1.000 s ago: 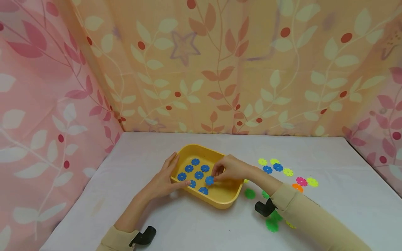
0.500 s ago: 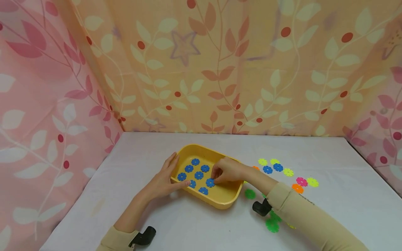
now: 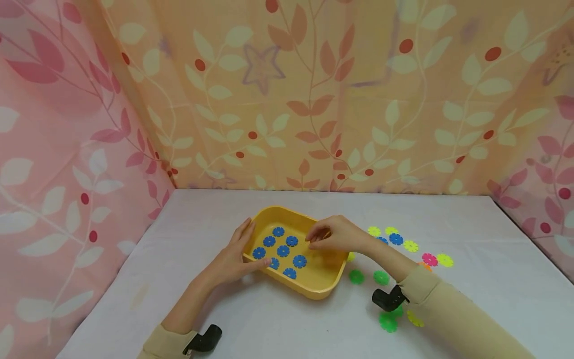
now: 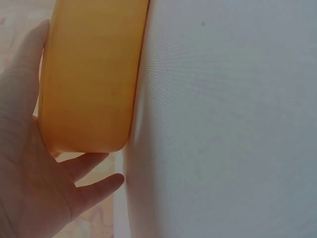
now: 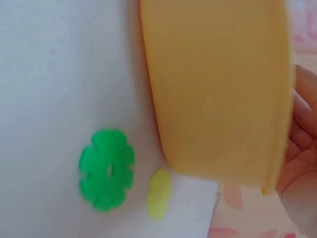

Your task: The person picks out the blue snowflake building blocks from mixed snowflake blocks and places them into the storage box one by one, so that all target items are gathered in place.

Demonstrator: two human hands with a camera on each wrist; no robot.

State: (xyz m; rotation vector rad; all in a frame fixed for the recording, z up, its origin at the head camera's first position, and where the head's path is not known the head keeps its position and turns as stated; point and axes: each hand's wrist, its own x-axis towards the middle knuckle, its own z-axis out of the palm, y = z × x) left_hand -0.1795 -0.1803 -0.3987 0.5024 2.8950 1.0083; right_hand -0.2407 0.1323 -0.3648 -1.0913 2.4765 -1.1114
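Observation:
A yellow plastic basin (image 3: 320,290) stands at a slant on the white table. Several blue notched discs (image 3: 283,251), flower-shaped interlocking pieces, lie flat and apart on its floor. My left hand (image 3: 233,257) holds the basin's left end, thumb over the front rim and fingers along the outside. In the left wrist view, that hand (image 4: 44,183) is against the basin's end wall. My right hand (image 3: 338,234) hovers over the basin's right part, fingers loosely bent, with nothing visible between them. The nearest blue disc (image 3: 300,261) lies just below and left of its fingertips.
Right of the basin lie loose discs: green (image 3: 356,276), yellow (image 3: 410,246), blue (image 3: 396,239), pink (image 3: 429,260) and orange ones, some partly hidden by the right arm. Patterned curtains (image 3: 309,99) hang behind the table and at both sides.
My right hand has let go of a blue disc on the basin floor, then risen and moved slightly right. The left hand and the basin stay in place.

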